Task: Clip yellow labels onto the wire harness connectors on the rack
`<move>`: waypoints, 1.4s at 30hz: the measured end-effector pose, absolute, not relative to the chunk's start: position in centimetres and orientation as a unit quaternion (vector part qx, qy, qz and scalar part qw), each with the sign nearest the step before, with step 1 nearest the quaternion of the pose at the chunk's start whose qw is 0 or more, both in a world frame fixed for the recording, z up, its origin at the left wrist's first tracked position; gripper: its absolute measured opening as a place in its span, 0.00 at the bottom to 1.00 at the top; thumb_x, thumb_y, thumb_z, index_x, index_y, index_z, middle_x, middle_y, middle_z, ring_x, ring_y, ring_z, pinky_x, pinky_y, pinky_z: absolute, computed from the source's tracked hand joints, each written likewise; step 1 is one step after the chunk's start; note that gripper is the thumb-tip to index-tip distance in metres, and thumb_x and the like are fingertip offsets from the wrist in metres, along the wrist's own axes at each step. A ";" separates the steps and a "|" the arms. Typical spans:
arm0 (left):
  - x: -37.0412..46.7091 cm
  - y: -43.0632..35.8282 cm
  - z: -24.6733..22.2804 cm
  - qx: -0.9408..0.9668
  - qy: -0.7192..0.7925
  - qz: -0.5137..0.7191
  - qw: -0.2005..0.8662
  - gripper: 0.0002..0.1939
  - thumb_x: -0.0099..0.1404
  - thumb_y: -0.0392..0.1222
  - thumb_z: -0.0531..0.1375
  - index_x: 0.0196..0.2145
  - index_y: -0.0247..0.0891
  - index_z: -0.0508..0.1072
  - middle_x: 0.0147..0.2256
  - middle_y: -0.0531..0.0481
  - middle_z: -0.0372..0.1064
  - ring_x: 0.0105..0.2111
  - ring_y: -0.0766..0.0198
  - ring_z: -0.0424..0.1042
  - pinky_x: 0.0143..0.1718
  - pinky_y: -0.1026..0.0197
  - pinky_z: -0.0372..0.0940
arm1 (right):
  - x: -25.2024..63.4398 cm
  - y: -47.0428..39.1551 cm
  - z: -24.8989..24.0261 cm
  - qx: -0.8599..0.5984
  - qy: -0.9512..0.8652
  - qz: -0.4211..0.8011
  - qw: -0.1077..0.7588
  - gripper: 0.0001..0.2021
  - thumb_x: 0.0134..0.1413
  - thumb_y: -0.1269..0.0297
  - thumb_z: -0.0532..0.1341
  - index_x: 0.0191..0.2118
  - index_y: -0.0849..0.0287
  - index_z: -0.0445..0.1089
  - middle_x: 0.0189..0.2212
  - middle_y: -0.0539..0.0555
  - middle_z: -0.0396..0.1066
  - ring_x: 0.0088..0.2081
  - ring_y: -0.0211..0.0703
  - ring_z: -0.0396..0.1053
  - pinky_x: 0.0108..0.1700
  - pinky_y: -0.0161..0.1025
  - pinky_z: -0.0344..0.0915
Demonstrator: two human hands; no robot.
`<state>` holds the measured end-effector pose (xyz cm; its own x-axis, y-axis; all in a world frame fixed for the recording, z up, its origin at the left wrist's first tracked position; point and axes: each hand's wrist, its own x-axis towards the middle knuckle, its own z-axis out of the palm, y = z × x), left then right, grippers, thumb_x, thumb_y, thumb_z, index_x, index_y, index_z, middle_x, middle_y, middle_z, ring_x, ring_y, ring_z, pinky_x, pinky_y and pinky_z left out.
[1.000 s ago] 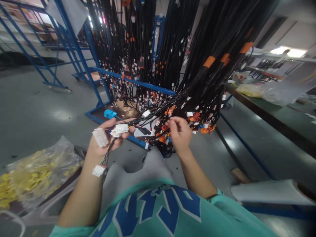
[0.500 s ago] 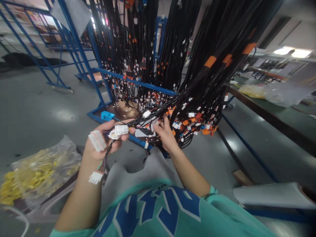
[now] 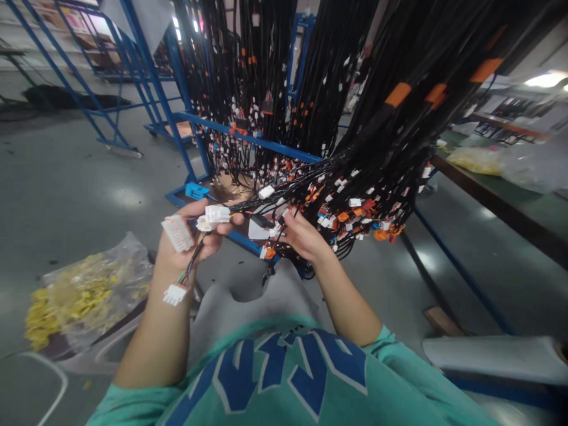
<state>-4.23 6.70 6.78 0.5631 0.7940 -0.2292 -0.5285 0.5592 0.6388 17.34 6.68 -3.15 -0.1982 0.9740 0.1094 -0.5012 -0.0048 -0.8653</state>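
1. Left of centre, the left hand (image 3: 197, 236) is palm up, its fingers curled around a pair of white connectors (image 3: 217, 216)
2. A wide white connector (image 3: 178, 232) lies on that palm, and a toothed white connector (image 3: 174, 294) hangs over the wrist on thin wires
3. A blue connector (image 3: 196, 190) sits just above the left fingers
4. Near the centre, the right hand (image 3: 304, 236) has its fingers bent among wire ends; whether they pinch one, I cannot tell
5. The black wire bundle (image 3: 297, 183) runs from the left hand to the harnesses (image 3: 373, 130) at upper right
6. At lower left lies a clear bag of yellow pieces (image 3: 89, 290)
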 end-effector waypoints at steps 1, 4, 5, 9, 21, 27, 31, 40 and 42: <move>-4.3 6.8 6.7 0.256 0.254 0.390 0.847 0.28 0.65 0.42 0.42 0.61 0.31 0.51 0.39 0.33 0.70 0.18 0.67 0.66 0.10 0.69 0.63 | 17.2 6.5 -3.6 -0.289 -0.425 0.666 0.541 0.21 0.45 0.56 0.66 0.45 0.53 0.61 0.43 0.51 0.71 0.36 0.38 0.72 0.37 0.37 0.71; -4.2 7.2 6.5 0.246 0.256 0.389 0.850 0.28 0.64 0.42 0.44 0.61 0.31 0.53 0.38 0.35 0.70 0.18 0.68 0.67 0.11 0.70 0.63 | 16.5 5.8 -4.7 -0.289 -0.413 0.718 0.479 0.20 0.44 0.67 0.67 0.45 0.57 0.64 0.36 0.52 0.74 0.34 0.36 0.73 0.36 0.34 0.72; -4.0 7.2 6.4 0.242 0.259 0.390 0.850 0.28 0.65 0.42 0.43 0.61 0.31 0.53 0.37 0.35 0.71 0.18 0.68 0.67 0.12 0.70 0.63 | 16.3 5.6 -4.9 -0.273 -0.397 0.741 0.468 0.18 0.46 0.69 0.65 0.44 0.59 0.65 0.35 0.52 0.74 0.34 0.37 0.73 0.36 0.34 0.72; -3.0 7.3 6.2 0.236 0.280 0.390 0.845 0.26 0.67 0.41 0.41 0.59 0.29 0.56 0.35 0.37 0.72 0.18 0.69 0.67 0.12 0.71 0.63 | 15.7 5.6 -4.8 -0.198 -0.295 0.818 0.453 0.09 0.53 0.75 0.55 0.40 0.63 0.68 0.34 0.54 0.74 0.38 0.36 0.73 0.41 0.33 0.72; -2.3 7.9 3.8 0.286 0.259 0.325 0.863 0.28 0.67 0.44 0.42 0.61 0.25 0.53 0.34 0.33 0.75 0.26 0.55 0.76 0.25 0.55 0.72 | 15.0 5.1 -4.0 -0.195 -0.246 0.787 0.531 0.18 0.46 0.82 0.49 0.41 0.63 0.67 0.37 0.54 0.74 0.42 0.38 0.73 0.54 0.39 0.66; -2.3 8.1 2.6 0.296 0.226 0.310 0.875 0.33 0.67 0.53 0.41 0.60 0.23 0.54 0.37 0.31 0.74 0.33 0.49 0.76 0.33 0.48 0.71 | 15.1 3.9 -3.8 -0.180 -0.283 0.778 0.531 0.27 0.40 0.84 0.52 0.48 0.57 0.66 0.42 0.50 0.73 0.44 0.39 0.71 0.53 0.46 0.67; -2.4 7.7 2.8 0.302 0.233 0.315 0.869 0.34 0.67 0.54 0.38 0.60 0.25 0.55 0.40 0.31 0.73 0.39 0.46 0.75 0.39 0.41 0.69 | 15.6 3.5 -3.9 -0.175 -0.316 0.789 0.497 0.27 0.40 0.82 0.57 0.48 0.52 0.65 0.39 0.47 0.72 0.45 0.39 0.69 0.47 0.49 0.70; -2.9 7.6 2.6 0.325 0.211 0.304 0.870 0.34 0.67 0.56 0.41 0.59 0.24 0.57 0.39 0.32 0.74 0.43 0.44 0.73 0.42 0.41 0.67 | 15.0 4.1 -4.6 -0.266 -0.459 0.676 0.510 0.19 0.35 0.70 0.63 0.40 0.56 0.71 0.40 0.50 0.72 0.44 0.41 0.68 0.54 0.39 0.60; -3.0 7.7 2.5 0.331 0.210 0.304 0.869 0.35 0.66 0.56 0.42 0.59 0.23 0.57 0.38 0.32 0.74 0.44 0.44 0.72 0.42 0.41 0.67 | 15.2 4.2 -4.9 -0.305 -0.519 0.632 0.488 0.15 0.39 0.66 0.64 0.38 0.57 0.72 0.40 0.51 0.72 0.46 0.42 0.67 0.54 0.40 0.60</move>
